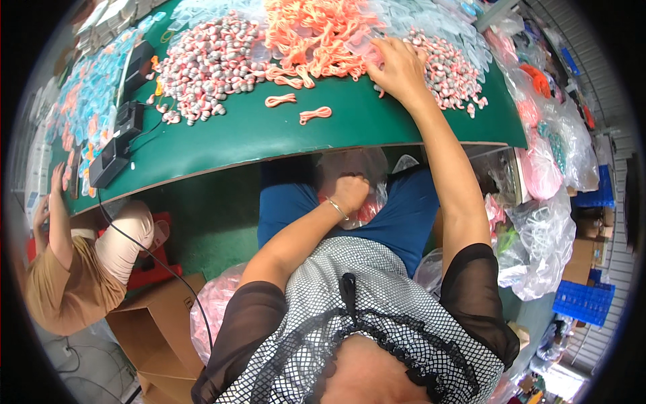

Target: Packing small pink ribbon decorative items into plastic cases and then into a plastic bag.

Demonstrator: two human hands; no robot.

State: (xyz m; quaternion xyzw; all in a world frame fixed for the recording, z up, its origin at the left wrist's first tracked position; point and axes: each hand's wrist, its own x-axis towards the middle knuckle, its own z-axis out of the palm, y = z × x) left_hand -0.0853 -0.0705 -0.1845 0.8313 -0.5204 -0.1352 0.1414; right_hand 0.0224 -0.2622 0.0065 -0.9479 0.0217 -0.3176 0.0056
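My right hand [398, 71] reaches over the far part of the green table [249, 145]. Its bent fingers and thumb close on a pinkish clear plastic piece [365, 48], whose exact kind I cannot make out. Beside it lies a heap of orange cord bundles [316, 34], and to its right a pile of small pink and grey beads or knobs [447, 67]. My left hand [351, 194] is closed in a fist above my lap, against a clear plastic bag [370, 210] with reddish contents. What sits inside the fist is hidden.
Two looped cord bundles [315, 115] lie near the table's front edge. A larger pink and grey pile [208, 71] is at left, beside black boxes [111, 161] with a cable. Another person [74, 276] sits at left, near a cardboard box [158, 330]. Plastic bags [538, 236] crowd the right.
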